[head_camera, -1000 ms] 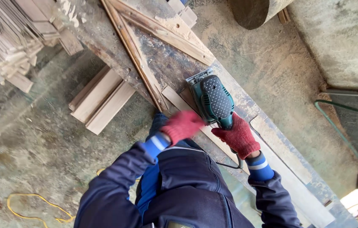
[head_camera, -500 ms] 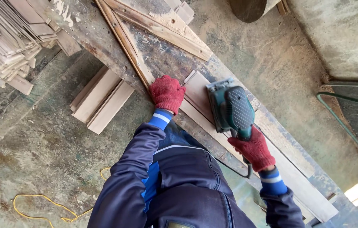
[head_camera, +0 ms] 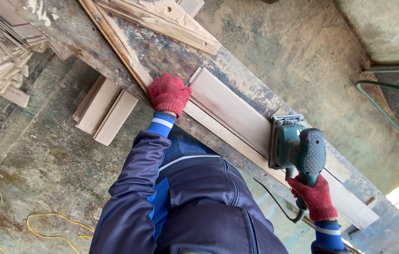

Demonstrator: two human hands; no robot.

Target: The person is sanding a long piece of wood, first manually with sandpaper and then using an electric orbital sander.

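Two gloved hands work one long board (head_camera: 237,113) lying along the counter (head_camera: 171,51): the left hand (head_camera: 169,93) presses flat on its near end, while the right hand (head_camera: 319,197) grips the green sander (head_camera: 298,148) resting further along the board.

Dusty concrete floor (head_camera: 44,155), sunlit sawdust-strewn ground (head_camera: 303,61).

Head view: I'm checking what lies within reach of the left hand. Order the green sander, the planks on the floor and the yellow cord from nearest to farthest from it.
From the left hand:
1. Planks on the floor, just beside it, below the bench edge.
2. Green sander, along the board, in the right hand.
3. Yellow cord, on the floor at the lower left.
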